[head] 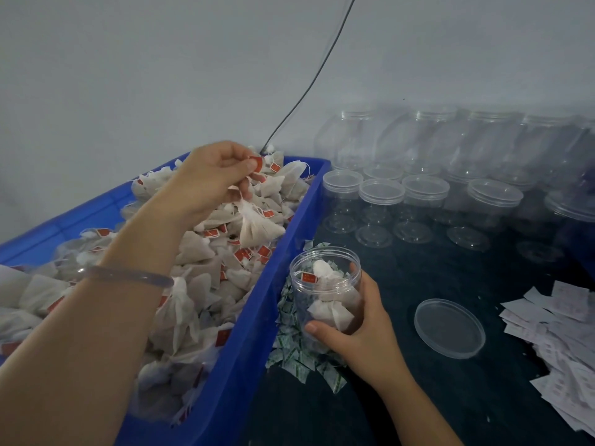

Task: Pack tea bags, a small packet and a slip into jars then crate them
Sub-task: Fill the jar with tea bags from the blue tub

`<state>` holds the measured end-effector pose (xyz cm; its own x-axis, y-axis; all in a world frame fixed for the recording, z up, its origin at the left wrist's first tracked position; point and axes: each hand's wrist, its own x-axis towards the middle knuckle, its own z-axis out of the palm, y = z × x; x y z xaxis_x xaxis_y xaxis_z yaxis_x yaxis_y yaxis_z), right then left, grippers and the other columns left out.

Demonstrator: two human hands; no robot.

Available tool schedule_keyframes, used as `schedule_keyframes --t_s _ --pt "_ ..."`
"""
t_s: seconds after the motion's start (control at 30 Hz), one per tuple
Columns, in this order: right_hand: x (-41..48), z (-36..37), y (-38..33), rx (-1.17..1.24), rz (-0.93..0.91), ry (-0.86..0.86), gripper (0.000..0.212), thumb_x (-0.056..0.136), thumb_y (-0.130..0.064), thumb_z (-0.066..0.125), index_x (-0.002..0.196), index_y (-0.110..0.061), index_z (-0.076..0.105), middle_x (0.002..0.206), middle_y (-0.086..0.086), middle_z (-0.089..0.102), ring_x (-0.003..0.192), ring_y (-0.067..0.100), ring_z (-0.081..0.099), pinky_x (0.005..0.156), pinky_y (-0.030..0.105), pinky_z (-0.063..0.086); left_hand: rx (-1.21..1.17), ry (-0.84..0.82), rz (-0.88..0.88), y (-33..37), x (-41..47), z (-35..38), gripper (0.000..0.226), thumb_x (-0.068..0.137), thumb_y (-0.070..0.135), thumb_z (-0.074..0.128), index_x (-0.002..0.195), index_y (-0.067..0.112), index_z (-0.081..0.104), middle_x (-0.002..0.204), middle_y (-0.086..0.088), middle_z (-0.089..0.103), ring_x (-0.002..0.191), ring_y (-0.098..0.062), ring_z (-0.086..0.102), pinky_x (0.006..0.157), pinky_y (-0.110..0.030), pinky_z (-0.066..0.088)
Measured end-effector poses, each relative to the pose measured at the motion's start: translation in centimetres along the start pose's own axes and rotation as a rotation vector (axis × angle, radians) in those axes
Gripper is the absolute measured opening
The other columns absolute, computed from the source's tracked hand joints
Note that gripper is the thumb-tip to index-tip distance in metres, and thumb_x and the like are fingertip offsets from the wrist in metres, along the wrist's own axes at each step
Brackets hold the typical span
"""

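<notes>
My left hand [209,178] is raised over the blue crate [244,349] heaped with tea bags [193,252]. It pinches one tea bag [257,225] by its top, and a red tag sits at my fingertips. The bag hangs just above the heap. My right hand [360,329] grips an open clear jar [325,284] beside the crate's right wall. A few tea bags lie inside the jar. Its clear lid [449,328] lies flat on the dark table to the right.
Small green-and-white packets [299,352] lie piled between the crate and the jar. White paper slips [560,342] spread at the right edge. Several lidded clear jars [418,188] and taller open ones stand at the back. A black cable [309,88] runs up the wall.
</notes>
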<state>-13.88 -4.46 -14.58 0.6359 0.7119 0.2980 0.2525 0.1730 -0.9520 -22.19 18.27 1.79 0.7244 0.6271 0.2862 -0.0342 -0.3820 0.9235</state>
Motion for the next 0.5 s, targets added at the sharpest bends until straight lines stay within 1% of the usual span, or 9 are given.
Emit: schedule_keyframes --t_s 0.1,0.17,0.23,0.3,0.4,0.47,0.5 --pt "-0.1 0.0 -0.1 0.003 -0.005 0.005 0.086 0.054 -0.041 0.090 0.120 -0.069 0.041 0.122 -0.027 0.061 0.110 -0.001 0.063 0.081 0.012 0.052 -0.059 -0.068 -0.019 1.1 -1.3 2.4 0.017 0.095 0.007 0.057 0.085 0.017 0.065 0.064 0.008 0.067 0.051 -0.006 0.054 0.060 -0.028 0.049" --pt "-0.1 0.0 -0.1 0.002 -0.010 0.005 0.085 0.054 -0.040 0.089 0.119 -0.069 0.041 0.121 -0.026 0.062 0.108 -0.001 0.064 0.079 0.011 0.052 -0.147 -0.111 -0.006 2.0 -2.3 4.4 0.016 0.095 0.004 0.054 0.085 0.014 0.063 0.059 0.008 0.063 0.050 -0.007 0.051 0.055 -0.026 0.046" --pt "-0.1 0.0 -0.1 0.001 -0.009 0.008 0.085 0.055 -0.040 0.089 0.119 -0.069 0.041 0.122 -0.025 0.062 0.109 0.000 0.063 0.080 0.012 0.052 -0.223 -0.138 0.041 3.0 -3.2 6.2 0.016 0.095 0.001 0.052 0.086 0.012 0.061 0.058 0.008 0.063 0.049 -0.006 0.049 0.051 -0.022 0.047" --pt "-0.1 -0.1 -0.2 0.001 -0.007 0.002 0.085 0.055 -0.040 0.089 0.120 -0.068 0.042 0.122 -0.025 0.062 0.109 0.000 0.063 0.081 0.013 0.052 -0.263 -0.125 0.094 3.8 -3.8 7.2 0.018 0.094 -0.001 0.052 0.086 0.012 0.061 0.061 0.007 0.064 0.050 -0.007 0.049 0.051 -0.021 0.047" --pt "-0.1 -0.1 -0.2 -0.002 -0.007 -0.002 0.084 0.055 -0.039 0.088 0.123 -0.061 0.043 0.120 -0.024 0.063 0.107 0.000 0.064 0.080 0.012 0.052 -0.289 -0.094 0.157 4.2 -4.2 7.5 0.020 0.093 -0.003 0.052 0.085 0.013 0.061 0.064 0.005 0.065 0.053 -0.010 0.051 0.054 -0.023 0.047" --pt "-0.1 -0.1 -0.2 0.001 -0.005 0.001 0.085 0.055 -0.040 0.088 0.124 -0.060 0.042 0.120 -0.023 0.063 0.106 0.001 0.065 0.079 0.012 0.052 -0.281 -0.133 0.134 3.9 -4.3 7.5 0.020 0.093 -0.003 0.052 0.085 0.013 0.061 0.064 0.006 0.066 0.053 -0.009 0.053 0.056 -0.022 0.050" --pt "-0.1 -0.1 -0.2 0.002 -0.009 0.003 0.085 0.055 -0.039 0.088 0.124 -0.059 0.043 0.120 -0.023 0.063 0.106 0.001 0.065 0.078 0.012 0.052 -0.234 -0.177 0.117 3.6 -4.4 7.7 0.020 0.093 -0.003 0.052 0.085 0.012 0.061 0.065 0.006 0.067 0.053 -0.008 0.055 0.057 -0.022 0.052"
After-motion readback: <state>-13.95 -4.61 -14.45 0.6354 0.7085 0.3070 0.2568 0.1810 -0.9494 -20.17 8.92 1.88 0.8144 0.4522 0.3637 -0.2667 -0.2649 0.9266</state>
